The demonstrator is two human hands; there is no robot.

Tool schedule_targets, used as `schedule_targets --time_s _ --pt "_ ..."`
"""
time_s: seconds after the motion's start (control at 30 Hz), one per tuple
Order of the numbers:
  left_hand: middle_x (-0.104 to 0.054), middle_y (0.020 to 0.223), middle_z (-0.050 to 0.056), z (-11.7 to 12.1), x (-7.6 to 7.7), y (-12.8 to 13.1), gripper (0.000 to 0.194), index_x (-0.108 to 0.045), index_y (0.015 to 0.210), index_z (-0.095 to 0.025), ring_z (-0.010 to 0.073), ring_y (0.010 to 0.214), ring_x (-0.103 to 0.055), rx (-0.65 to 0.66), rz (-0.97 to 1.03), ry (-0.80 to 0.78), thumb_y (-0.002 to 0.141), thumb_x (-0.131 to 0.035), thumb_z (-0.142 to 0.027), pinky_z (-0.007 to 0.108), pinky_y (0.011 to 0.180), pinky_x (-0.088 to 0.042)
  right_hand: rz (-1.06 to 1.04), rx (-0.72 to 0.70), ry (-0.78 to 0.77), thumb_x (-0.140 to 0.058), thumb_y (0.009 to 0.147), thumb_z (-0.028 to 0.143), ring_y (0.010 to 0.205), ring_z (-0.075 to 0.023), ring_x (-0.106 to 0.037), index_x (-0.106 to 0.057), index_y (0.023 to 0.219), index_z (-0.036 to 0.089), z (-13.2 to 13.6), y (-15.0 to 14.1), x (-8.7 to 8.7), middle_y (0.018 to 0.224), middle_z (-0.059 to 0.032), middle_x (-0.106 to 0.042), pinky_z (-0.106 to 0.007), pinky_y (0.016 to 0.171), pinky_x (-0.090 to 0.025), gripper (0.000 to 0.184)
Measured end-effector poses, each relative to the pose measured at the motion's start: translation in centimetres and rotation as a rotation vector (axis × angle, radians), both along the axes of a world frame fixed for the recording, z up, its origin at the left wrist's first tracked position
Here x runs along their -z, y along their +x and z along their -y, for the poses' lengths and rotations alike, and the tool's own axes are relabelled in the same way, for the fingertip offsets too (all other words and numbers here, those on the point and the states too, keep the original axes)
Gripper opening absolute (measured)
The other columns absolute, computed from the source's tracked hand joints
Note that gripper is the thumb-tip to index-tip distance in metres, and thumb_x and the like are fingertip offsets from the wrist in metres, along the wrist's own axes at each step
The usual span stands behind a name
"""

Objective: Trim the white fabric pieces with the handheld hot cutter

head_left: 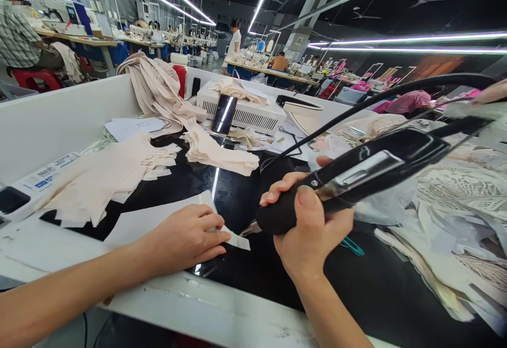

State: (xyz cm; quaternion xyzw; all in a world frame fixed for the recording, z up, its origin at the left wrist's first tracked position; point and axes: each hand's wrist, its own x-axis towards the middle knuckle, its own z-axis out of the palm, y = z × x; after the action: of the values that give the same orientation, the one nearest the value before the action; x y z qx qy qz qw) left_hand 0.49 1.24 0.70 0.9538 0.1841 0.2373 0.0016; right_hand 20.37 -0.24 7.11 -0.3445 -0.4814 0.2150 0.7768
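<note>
My left hand [190,237] lies flat on a white paper-like piece [146,218], its fingers stretched toward the narrow right end. A strip of pale fabric seems to lie along that piece's edge. In my right hand [312,232] is a black corded hand tool [356,171] with a silver metal plate on its side. Its small metal tip [252,228] points down-left, close to the strip's end; whether it touches is unclear. A stack of cream fabric pieces [103,174] is to the left, and another cream stack [222,152] sits farther back.
The glossy black work surface [233,195] has a white rim. Behind stand a white vented box [241,107] and a dark cylinder [224,114]. Lace and fabric scraps [459,195] pile up on the right. A black cable [344,107] arches above. A teal clip [352,246] lies near my right wrist.
</note>
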Motion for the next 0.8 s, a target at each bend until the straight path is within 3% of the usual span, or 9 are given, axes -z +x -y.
schedule_targets --time_s 0.37,0.6,0.8 --pt "-0.074 0.112 0.006 -0.1 -0.2 -0.1 0.013 -0.077 0.118 -0.020 0.0236 0.100 -0.068 0.021 0.022 -0.013 0.112 -0.068 -0.029 0.037 0.092 -0.055 0.021 0.020 -0.029 -0.087 0.088 0.041 0.053 -0.0120 -0.063 -0.063 0.120 0.028 0.3 0.3 0.1 0.078 0.0078 -0.068 -0.029 0.052 -0.061 0.042" --pt "-0.075 0.112 0.006 -0.2 0.0 -0.1 0.016 -0.077 0.121 -0.020 0.0243 0.099 -0.068 0.025 0.033 -0.009 0.112 -0.066 -0.029 0.037 0.092 -0.056 -0.063 -0.049 0.013 -0.089 0.088 0.043 0.053 -0.0113 -0.063 -0.063 0.113 0.027 0.7 -0.3 0.0 0.078 0.0078 -0.068 -0.026 0.049 -0.056 0.040" --pt "-0.075 0.115 0.007 -0.3 0.4 -0.1 0.020 -0.077 0.126 -0.021 0.0248 0.102 -0.068 0.017 0.015 -0.025 0.114 -0.064 -0.031 0.037 0.091 -0.056 -0.052 -0.119 0.015 -0.090 0.089 0.044 0.054 -0.0132 -0.067 -0.062 0.126 0.029 0.9 -1.1 0.4 0.080 0.0073 -0.072 -0.027 0.050 -0.059 0.049"
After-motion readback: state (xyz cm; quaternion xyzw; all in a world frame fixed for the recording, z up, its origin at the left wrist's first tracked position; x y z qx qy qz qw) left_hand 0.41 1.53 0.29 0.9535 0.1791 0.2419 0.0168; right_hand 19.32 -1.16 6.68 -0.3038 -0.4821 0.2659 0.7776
